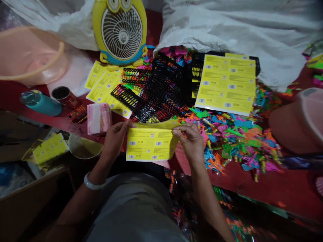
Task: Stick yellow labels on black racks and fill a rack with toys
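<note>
Between my two hands is a yellow printed sheet (148,144) with barcodes, bent over along its top edge. My left hand (116,136) pinches its upper left corner. At the upper right, my right hand (190,139) grips the fold between thumb and fingers. Just beyond the sheet lies a heap of black plastic lattice strips (161,87). More yellow printed sheets (106,87) lie partly under the strips on the left. Another flat stack of yellow sheets (227,84) rests on the far right of the heap.
Many small colourful plastic pieces (234,137) cover the red table (237,188) on the right. A yellow fan (123,37) stands at the back. Leftward are a peach basin (30,57), teal bottle (42,102), dark red can (65,97) and pink tissue pack (99,118). A pink tub (297,117) stands right.
</note>
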`<state>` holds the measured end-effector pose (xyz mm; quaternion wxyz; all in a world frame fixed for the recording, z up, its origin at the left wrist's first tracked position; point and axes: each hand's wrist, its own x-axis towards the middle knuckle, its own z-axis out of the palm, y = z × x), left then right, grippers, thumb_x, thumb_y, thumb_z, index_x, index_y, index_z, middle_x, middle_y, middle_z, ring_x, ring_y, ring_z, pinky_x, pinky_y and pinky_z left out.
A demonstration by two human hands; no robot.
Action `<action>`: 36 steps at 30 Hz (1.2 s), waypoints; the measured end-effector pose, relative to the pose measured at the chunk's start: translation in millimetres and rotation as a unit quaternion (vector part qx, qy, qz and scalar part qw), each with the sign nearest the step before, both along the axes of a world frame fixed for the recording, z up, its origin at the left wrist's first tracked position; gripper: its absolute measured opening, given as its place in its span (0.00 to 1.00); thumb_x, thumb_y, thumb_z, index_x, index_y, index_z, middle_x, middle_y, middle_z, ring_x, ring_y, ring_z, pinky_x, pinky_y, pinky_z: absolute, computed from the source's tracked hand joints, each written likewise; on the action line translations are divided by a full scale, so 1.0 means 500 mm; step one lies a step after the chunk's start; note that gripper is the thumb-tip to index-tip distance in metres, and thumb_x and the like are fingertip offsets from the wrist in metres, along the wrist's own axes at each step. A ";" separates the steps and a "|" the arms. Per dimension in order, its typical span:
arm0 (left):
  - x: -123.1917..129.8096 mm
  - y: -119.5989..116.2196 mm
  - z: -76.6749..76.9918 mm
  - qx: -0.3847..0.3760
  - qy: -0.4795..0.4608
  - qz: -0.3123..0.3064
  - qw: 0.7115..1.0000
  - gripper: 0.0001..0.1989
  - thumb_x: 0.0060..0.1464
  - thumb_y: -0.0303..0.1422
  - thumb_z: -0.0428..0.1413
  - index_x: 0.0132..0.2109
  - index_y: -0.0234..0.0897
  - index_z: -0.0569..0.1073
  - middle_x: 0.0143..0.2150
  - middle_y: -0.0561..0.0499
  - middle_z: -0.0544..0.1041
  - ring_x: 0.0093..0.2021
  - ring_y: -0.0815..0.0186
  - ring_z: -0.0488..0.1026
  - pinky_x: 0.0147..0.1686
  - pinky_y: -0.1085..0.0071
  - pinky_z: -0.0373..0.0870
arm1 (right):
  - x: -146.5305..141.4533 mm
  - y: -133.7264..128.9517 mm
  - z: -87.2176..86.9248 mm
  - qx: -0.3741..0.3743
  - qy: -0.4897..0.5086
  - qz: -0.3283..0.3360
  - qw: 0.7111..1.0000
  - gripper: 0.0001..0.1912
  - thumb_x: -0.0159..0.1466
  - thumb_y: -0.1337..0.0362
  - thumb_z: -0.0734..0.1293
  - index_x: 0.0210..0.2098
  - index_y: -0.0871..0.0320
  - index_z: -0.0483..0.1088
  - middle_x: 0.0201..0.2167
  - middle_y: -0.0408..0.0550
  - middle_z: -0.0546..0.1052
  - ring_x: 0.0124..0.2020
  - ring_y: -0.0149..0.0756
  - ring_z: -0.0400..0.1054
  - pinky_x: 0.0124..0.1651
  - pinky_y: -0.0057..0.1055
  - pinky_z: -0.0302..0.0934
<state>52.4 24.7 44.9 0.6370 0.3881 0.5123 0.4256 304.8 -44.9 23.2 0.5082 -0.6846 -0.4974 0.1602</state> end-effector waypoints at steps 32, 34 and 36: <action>0.034 -0.023 -0.012 -0.076 -0.042 -0.022 0.996 0.15 0.40 0.37 0.66 0.37 0.34 0.83 0.30 0.50 0.81 0.32 0.65 0.75 0.35 0.71 0.71 | -0.166 0.027 -0.031 0.144 -0.208 0.237 0.938 0.07 0.72 0.65 0.65 0.47 0.52 0.74 0.41 0.50 0.80 0.44 0.41 0.71 0.47 0.42 0.64; 0.034 -0.027 -0.017 -0.054 -0.022 -0.041 0.997 0.14 0.44 0.38 0.64 0.38 0.34 0.83 0.32 0.51 0.81 0.34 0.64 0.76 0.37 0.70 0.72 | -0.170 0.029 -0.031 0.135 -0.207 0.233 0.940 0.07 0.72 0.64 0.65 0.47 0.53 0.74 0.41 0.50 0.79 0.42 0.41 0.71 0.46 0.41 0.64; 0.034 -0.029 -0.020 -0.038 0.000 -0.052 0.998 0.13 0.46 0.39 0.62 0.37 0.35 0.82 0.33 0.51 0.81 0.35 0.63 0.76 0.39 0.69 0.72 | -0.172 0.030 -0.031 0.161 -0.216 0.237 0.933 0.08 0.72 0.68 0.63 0.47 0.53 0.74 0.40 0.49 0.79 0.42 0.41 0.70 0.46 0.41 0.63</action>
